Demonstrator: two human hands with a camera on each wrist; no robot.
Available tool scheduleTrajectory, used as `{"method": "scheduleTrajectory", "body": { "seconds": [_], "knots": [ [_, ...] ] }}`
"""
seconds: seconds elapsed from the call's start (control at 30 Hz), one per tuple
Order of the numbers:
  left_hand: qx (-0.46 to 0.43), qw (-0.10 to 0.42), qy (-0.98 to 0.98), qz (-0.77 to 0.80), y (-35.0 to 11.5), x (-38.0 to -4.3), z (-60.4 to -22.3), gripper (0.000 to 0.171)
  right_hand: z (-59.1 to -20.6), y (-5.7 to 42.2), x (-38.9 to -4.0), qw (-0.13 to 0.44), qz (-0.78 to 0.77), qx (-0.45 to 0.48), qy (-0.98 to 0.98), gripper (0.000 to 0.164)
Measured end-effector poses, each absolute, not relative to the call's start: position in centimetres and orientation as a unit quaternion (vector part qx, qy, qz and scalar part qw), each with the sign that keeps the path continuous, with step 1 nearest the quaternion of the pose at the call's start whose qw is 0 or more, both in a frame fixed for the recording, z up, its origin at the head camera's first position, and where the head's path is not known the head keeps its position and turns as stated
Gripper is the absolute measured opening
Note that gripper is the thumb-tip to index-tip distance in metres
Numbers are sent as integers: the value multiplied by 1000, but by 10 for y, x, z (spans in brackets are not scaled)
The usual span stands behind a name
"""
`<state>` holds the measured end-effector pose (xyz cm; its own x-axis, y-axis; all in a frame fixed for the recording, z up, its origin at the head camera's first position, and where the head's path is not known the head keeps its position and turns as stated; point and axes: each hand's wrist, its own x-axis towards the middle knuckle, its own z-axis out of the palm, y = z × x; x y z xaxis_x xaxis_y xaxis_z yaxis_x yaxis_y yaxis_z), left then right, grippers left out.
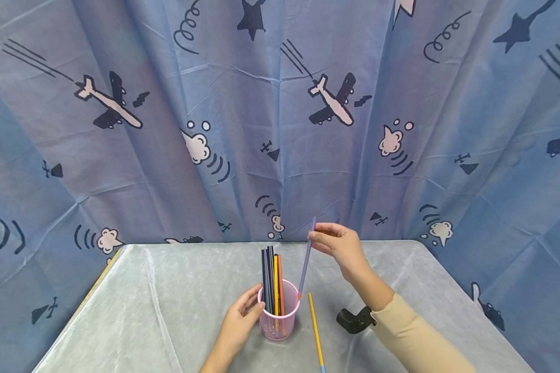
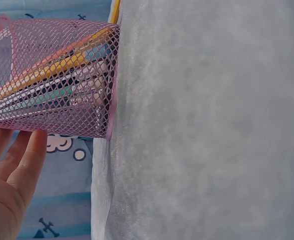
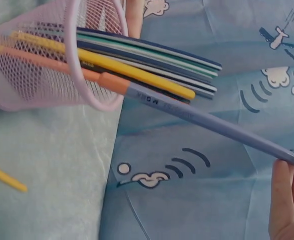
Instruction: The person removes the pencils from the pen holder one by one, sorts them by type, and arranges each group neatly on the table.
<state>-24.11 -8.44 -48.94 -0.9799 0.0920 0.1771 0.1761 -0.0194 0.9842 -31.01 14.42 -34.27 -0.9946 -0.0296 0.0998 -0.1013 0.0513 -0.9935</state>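
A pink mesh pencil cup [image 1: 277, 331] stands upright on the table, holding several pencils [image 1: 273, 280] in dark striped, yellow and orange colours. My left hand [image 1: 240, 316] grips its left side, thumb near the front of the rim and fingers round behind. In the left wrist view, fingertips [image 2: 35, 140] touch the mesh of the cup [image 2: 51, 122]. My right hand [image 1: 340, 246] pinches a slim purple pencil [image 1: 306, 259] by its upper end. The pencil slants down, its orange lower end at the cup's right rim. In the right wrist view the purple pencil [image 3: 212, 124] crosses in front of the rim.
A yellow pencil with a blue end [image 1: 315, 329] lies on the grey-covered table [image 1: 205, 274], right of the cup. A black curved object [image 1: 353, 320] shows beneath my right forearm. A blue curtain [image 1: 261, 197] with printed planes hangs behind the table.
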Motion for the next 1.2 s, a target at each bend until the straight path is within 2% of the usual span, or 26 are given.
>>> {"method": "scheduleTrajectory", "body": {
  "seconds": [0.17, 0.4, 0.5, 1.2],
  "knots": [
    [-97, 30, -700, -707, -85, -242, -491, 52, -338, 158, -309, 21, 692, 45, -720, 28],
    [-96, 33, -700, -707, -86, -241, -492, 52, -339, 170, -309, 3, 673, 28, -739, 44],
    [-93, 33, -702, -705, -87, -241, -491, 52, -343, 174, -309, -7, 664, 24, -747, 44],
    [-99, 30, -700, -706, -86, -240, -488, 52, -407, 192, -313, -69, 627, -20, -776, 40]
  ]
}}
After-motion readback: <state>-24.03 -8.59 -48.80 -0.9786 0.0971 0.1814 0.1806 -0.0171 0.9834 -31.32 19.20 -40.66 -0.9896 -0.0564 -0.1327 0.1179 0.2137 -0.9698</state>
